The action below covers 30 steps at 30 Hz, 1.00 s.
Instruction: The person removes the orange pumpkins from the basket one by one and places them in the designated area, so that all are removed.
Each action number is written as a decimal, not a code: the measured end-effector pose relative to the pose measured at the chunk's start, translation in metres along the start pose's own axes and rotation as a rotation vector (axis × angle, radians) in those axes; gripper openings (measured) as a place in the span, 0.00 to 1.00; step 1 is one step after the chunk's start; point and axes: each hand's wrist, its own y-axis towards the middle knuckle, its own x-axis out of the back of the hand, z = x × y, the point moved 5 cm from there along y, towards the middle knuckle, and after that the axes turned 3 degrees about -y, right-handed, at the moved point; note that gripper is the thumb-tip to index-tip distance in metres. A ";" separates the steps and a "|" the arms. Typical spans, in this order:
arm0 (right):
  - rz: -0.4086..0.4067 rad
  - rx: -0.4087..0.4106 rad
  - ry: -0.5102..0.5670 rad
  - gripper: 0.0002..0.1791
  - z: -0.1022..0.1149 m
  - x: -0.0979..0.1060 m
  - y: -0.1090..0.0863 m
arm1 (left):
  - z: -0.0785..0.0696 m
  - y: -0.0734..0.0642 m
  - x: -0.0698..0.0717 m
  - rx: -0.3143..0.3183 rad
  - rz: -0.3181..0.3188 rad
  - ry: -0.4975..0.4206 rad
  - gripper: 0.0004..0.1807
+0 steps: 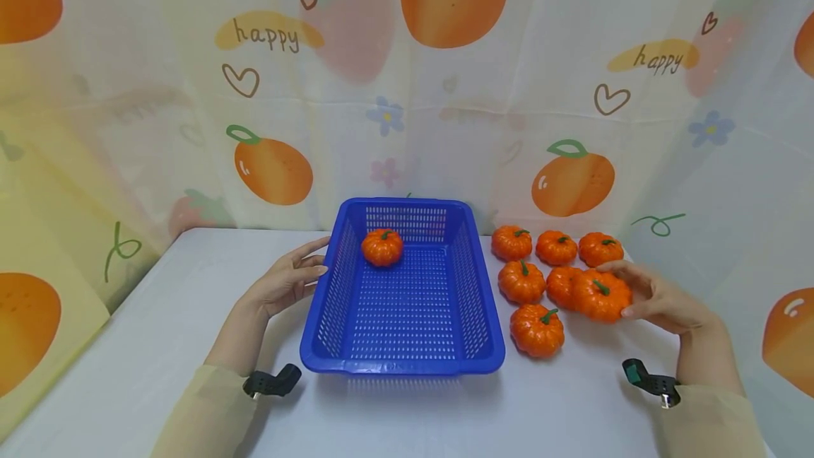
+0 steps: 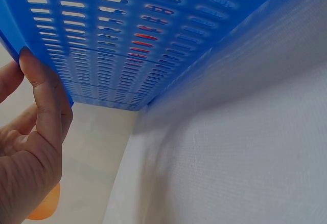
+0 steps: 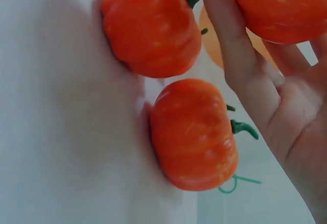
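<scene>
A blue plastic basket [image 1: 407,366] with slotted walls stands on the white table, and one small orange pumpkin [image 1: 382,247] lies inside near its back left corner. My left hand [image 1: 289,281] is at the basket's left side, fingertips touching the rim; the left wrist view shows the thumb against the blue rim [image 2: 10,29]. On the right, my right hand [image 1: 661,299] holds an orange pumpkin [image 1: 602,296] with a green stem between thumb and fingers. That held pumpkin [image 3: 288,9] is raised above the table and partly overlaps another pumpkin [image 1: 562,286] behind it.
Several more pumpkins sit right of the basket: a back row with one pumpkin [image 1: 600,249] at its right end, a middle pumpkin [image 1: 521,282] and a front pumpkin [image 1: 537,331]. A fruit-printed curtain [image 1: 458,126] hangs behind the table [image 1: 559,401].
</scene>
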 end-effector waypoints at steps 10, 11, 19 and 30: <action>0.085 0.010 -0.014 0.38 -0.006 -0.009 -0.001 | 0.000 0.001 0.000 -0.005 0.006 0.001 0.38; 0.092 0.005 -0.017 0.38 -0.006 -0.010 -0.001 | 0.000 0.001 0.000 -0.005 0.006 0.004 0.39; 0.185 -0.048 -0.011 0.38 -0.013 -0.018 -0.002 | 0.001 0.001 0.001 -0.001 0.004 0.008 0.39; 0.284 -0.182 0.019 0.40 -0.021 -0.024 -0.005 | 0.000 0.000 -0.001 -0.012 0.014 0.011 0.39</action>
